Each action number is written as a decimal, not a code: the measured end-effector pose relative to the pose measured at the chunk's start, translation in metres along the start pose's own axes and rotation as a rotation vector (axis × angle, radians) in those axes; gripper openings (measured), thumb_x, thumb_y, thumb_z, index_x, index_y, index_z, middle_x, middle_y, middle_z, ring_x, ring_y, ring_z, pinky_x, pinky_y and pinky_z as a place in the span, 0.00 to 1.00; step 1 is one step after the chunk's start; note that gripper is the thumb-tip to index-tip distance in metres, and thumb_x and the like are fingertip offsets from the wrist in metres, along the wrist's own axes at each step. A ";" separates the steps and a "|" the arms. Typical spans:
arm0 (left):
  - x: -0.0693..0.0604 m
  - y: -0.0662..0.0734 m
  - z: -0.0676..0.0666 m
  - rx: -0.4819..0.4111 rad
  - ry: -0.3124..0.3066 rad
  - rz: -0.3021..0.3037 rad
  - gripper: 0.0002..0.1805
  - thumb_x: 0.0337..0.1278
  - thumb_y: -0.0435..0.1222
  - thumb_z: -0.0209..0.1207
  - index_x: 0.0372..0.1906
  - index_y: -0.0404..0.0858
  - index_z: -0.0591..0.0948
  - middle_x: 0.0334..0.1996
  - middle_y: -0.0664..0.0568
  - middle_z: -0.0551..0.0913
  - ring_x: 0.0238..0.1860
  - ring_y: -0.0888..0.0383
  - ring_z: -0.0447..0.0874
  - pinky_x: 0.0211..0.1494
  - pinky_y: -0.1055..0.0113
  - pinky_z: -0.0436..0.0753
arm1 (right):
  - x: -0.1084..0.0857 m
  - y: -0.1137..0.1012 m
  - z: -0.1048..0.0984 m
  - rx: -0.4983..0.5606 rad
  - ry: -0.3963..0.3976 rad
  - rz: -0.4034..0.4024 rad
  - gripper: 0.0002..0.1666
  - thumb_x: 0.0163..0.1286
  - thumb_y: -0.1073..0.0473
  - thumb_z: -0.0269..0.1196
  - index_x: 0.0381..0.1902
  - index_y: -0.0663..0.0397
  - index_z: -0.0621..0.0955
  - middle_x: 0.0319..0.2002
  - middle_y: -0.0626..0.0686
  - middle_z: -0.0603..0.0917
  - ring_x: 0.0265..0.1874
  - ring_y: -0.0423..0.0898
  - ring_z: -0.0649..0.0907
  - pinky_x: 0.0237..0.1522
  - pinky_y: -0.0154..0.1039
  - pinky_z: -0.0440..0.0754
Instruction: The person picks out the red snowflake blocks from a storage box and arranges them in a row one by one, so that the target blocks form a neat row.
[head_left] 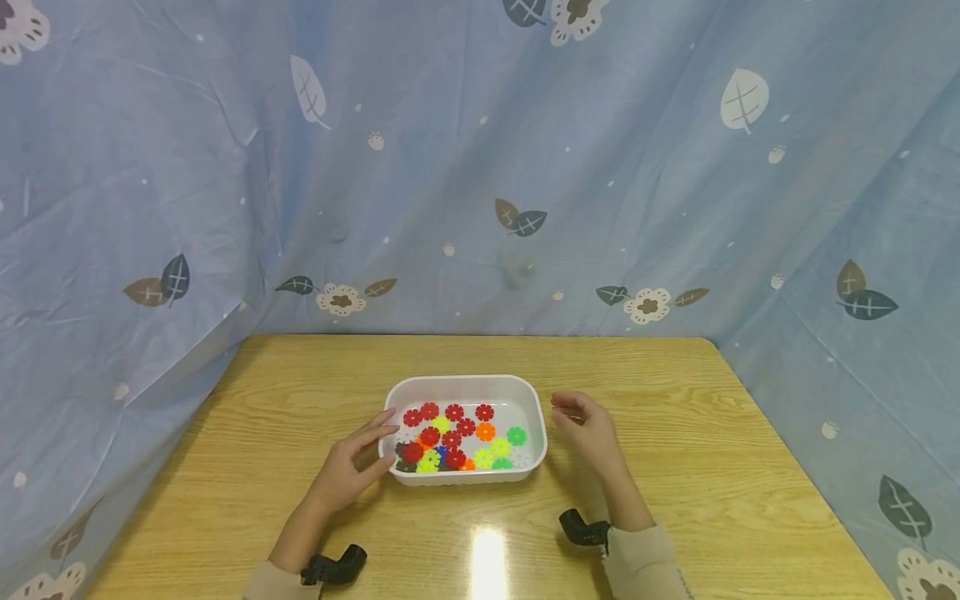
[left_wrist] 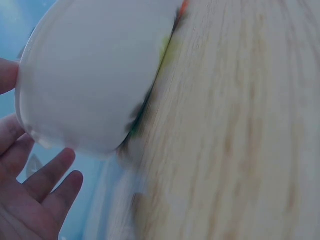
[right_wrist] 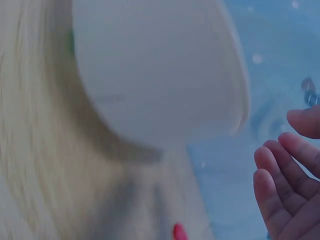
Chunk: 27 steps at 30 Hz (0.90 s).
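A white plastic tray stands on the wooden table with many flower-shaped plastic discs inside, among them red discs, an orange disc and a green disc. At its left end my left hand has its fingers spread, with fingertips at the rim. My right hand hovers just past the right end, apart from the tray, fingers loosely bent and holding nothing visible. A small red piece lies on the table near that hand, partly hidden by its fingers in the head view.
The wooden table reaches back to a blue patterned curtain, which also hangs along both sides. Black wrist-worn mounts sit at both sleeves. A bright light reflection shows on the table's front.
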<state>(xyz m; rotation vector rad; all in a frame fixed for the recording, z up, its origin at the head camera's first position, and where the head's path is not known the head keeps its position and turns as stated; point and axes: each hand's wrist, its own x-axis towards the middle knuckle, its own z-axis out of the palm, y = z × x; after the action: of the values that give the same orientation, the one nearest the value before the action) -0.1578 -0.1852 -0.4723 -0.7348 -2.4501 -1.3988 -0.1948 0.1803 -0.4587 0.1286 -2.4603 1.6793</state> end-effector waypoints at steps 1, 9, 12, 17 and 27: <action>0.000 0.000 0.000 0.000 0.000 -0.002 0.20 0.51 0.26 0.63 0.52 0.32 0.79 0.63 0.34 0.71 0.63 0.32 0.65 0.63 0.84 0.62 | -0.001 -0.003 0.002 0.007 -0.011 -0.008 0.18 0.64 0.66 0.63 0.51 0.68 0.78 0.49 0.63 0.82 0.47 0.53 0.82 0.51 0.35 0.80; -0.001 0.000 -0.001 -0.005 0.001 -0.011 0.20 0.51 0.26 0.63 0.52 0.32 0.79 0.63 0.34 0.70 0.64 0.33 0.65 0.63 0.84 0.62 | -0.004 -0.022 0.024 0.094 -0.138 -0.031 0.19 0.65 0.64 0.62 0.52 0.68 0.77 0.49 0.66 0.81 0.46 0.49 0.82 0.50 0.32 0.80; -0.001 -0.002 0.001 -0.015 0.002 0.003 0.20 0.51 0.25 0.63 0.52 0.32 0.79 0.63 0.33 0.70 0.64 0.32 0.64 0.63 0.84 0.62 | -0.004 -0.022 0.033 0.118 -0.190 -0.046 0.19 0.65 0.64 0.62 0.52 0.69 0.77 0.49 0.67 0.80 0.47 0.51 0.82 0.48 0.28 0.79; -0.001 -0.001 0.001 -0.022 0.003 0.011 0.20 0.50 0.25 0.63 0.52 0.32 0.79 0.63 0.32 0.70 0.64 0.32 0.64 0.63 0.83 0.62 | -0.003 -0.027 0.046 0.145 -0.266 -0.041 0.19 0.65 0.66 0.62 0.53 0.68 0.76 0.50 0.67 0.80 0.49 0.55 0.81 0.48 0.26 0.79; 0.000 -0.001 0.001 -0.031 -0.001 -0.003 0.20 0.51 0.25 0.63 0.52 0.31 0.79 0.63 0.33 0.70 0.64 0.31 0.63 0.63 0.84 0.62 | 0.005 -0.028 0.074 0.176 -0.437 -0.129 0.22 0.66 0.64 0.60 0.55 0.70 0.74 0.52 0.71 0.78 0.52 0.65 0.79 0.52 0.32 0.80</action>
<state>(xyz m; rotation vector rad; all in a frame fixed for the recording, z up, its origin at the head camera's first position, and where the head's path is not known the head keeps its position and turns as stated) -0.1583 -0.1849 -0.4733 -0.7385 -2.4363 -1.4405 -0.2018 0.1009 -0.4582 0.7314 -2.5089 1.9784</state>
